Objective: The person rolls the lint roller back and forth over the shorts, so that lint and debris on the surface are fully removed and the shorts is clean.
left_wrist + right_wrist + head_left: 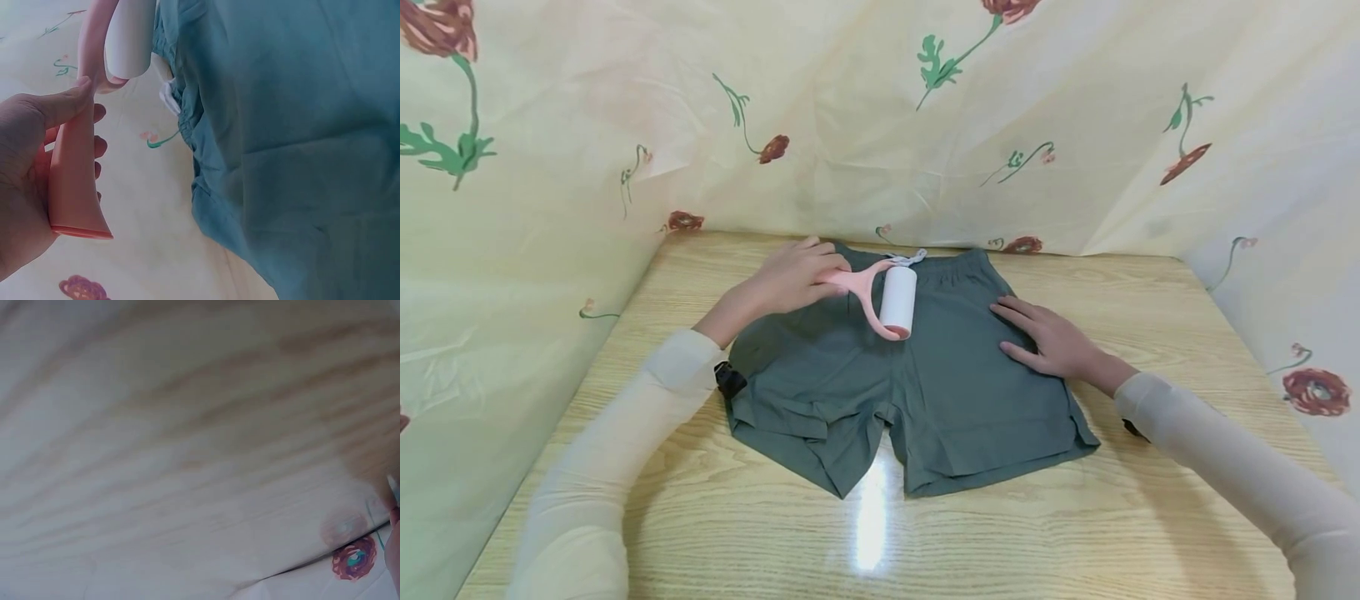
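Observation:
Dark grey-green shorts [970, 375] lie spread on the wooden table, waistband at the far side and leg openings toward me. My left hand [797, 275] grips the pink handle of a lint roller [897, 302] over the upper left of the shorts. The roller's white cylinder overlaps the middle of the shorts just below the pale drawstring [907, 258]. In the left wrist view, the fingers and thumb wrap round the handle [78, 169]. My right hand [1051, 340] rests on the right side of the shorts, its fingers extended. The left leg's lower part is creased and folded.
Behind the wooden table [1000, 550] hangs a pale cloth [865, 125] with red flowers, which also covers both sides. A dark wrist device [730, 379] sits by the left sleeve. A bright light reflection shows on the near tabletop.

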{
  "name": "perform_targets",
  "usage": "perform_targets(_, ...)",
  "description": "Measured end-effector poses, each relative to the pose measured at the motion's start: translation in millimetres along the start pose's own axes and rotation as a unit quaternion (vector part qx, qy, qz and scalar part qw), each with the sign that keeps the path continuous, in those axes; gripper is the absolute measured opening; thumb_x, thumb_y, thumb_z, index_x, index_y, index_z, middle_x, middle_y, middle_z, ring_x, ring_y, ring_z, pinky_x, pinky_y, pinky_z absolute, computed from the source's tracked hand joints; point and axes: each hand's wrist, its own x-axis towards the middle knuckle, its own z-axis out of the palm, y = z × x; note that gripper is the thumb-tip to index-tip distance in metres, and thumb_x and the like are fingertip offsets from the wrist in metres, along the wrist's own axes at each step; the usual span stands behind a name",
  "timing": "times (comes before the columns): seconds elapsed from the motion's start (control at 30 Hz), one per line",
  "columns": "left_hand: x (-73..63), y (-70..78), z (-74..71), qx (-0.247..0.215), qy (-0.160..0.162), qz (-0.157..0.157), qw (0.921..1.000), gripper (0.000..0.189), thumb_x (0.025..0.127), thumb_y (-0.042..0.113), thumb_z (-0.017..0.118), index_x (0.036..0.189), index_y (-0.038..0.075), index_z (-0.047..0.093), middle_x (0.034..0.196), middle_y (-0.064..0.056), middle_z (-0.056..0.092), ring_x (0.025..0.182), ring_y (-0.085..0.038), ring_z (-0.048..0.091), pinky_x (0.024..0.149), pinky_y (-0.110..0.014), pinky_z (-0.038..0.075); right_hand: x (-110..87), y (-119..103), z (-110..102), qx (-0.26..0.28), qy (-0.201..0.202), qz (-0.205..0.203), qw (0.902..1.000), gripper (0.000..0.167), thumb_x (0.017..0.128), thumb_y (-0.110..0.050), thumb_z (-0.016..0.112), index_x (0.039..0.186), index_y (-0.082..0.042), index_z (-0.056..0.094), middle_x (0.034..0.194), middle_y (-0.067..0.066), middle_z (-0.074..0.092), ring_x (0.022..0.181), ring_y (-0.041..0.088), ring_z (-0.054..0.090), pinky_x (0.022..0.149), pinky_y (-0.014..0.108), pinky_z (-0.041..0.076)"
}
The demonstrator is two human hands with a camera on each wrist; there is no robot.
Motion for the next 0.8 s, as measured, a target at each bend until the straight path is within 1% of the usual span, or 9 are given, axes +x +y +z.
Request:
perform_targets(0.3,12.4,9.8,2.0,-0.018,-0.015,0.005,0.9997,0.031,0.098,0.034,0.069,0.124,0.017,0.070,0.112,-0.005,0.066,0.100,-0.025,0.050,0.085,-0.041,0.041,-5.4,2.0,1.2,0.017,-0.002,-0.003,0.9999,0.072,0.096,-0.032,0.068,0.159,-0.012,0.038,0.164,0.017,0.033,0.147,0.044,0.036,0.113,0.063,0.032)
perform_targets(0.53,29.9,23.5,5.2,-0.014,-0.034,0.013,0.9992,0.034,0.100,0.038,0.065,0.128,0.019,0.069,0.124,-0.004,0.066,0.109,-0.025,0.052,0.091,-0.042,0.044,-8.4,3.3,3.7,0.006,0.001,-0.013,0.9999,0.073,0.096,-0.030,0.067,0.159,-0.010,0.037,0.164,0.018,0.033,0.147,0.044,0.036,0.114,0.062,0.032)
perform_targets(0.67,41.5,32.9,9.8,-0.015,-0.056,0.026,0.9980,0.035,0.101,0.038,0.064,0.129,0.017,0.067,0.124,-0.005,0.065,0.106,-0.025,0.051,0.089,-0.041,0.042,-6.7,2.3,0.7,0.001,-0.013,-0.012,0.9998,0.073,0.096,-0.032,0.066,0.158,-0.008,0.037,0.164,0.019,0.032,0.147,0.044,0.036,0.114,0.062,0.033)
perform_targets(0.8,52.0,41.7,17.6,-0.013,-0.081,0.034,0.9961,0.035,0.102,0.038,0.062,0.129,0.016,0.066,0.121,-0.005,0.064,0.103,-0.024,0.050,0.085,-0.039,0.040,-3.3,0.4,-5.1,-0.005,-0.037,0.000,0.9993,0.073,0.098,-0.036,0.065,0.159,-0.009,0.035,0.165,0.018,0.031,0.149,0.043,0.035,0.115,0.061,0.034)
